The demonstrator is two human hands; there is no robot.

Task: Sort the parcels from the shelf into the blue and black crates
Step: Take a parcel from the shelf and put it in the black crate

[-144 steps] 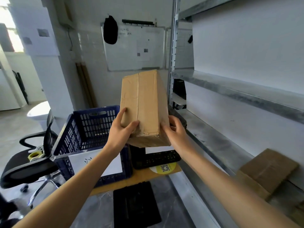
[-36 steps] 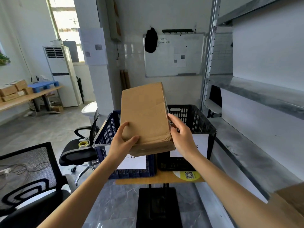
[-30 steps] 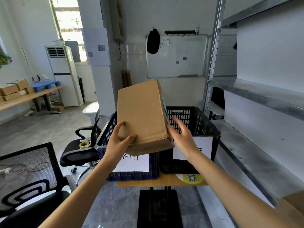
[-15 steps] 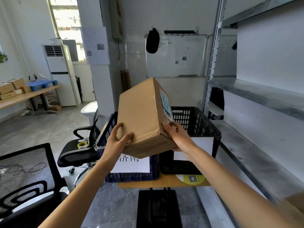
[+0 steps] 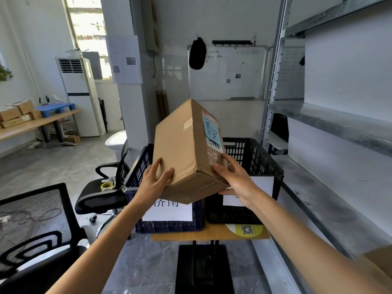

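A brown cardboard parcel (image 5: 180, 149) is held up in front of me, tilted, with a light blue handwritten label on its right face. My left hand (image 5: 153, 182) grips its lower left side. On the lower right corner, my right hand (image 5: 235, 179) holds it with fingers over the labelled face. Behind and below the parcel stand the blue crate (image 5: 140, 166) on the left and the black crate (image 5: 254, 158) on the right, side by side on a small wooden table (image 5: 212, 235). Each crate carries a white paper sign on its front.
A grey metal shelf (image 5: 331, 187) runs along the right, with a cardboard parcel (image 5: 379, 262) at its near end. Two black office chairs (image 5: 101, 194) stand to the left. A whiteboard hangs on the back wall, and more boxes lie on a far-left bench.
I have turned left from the shelf to face the crates. Both hands have rotated the parcel, so its right face with the blue label now shows.
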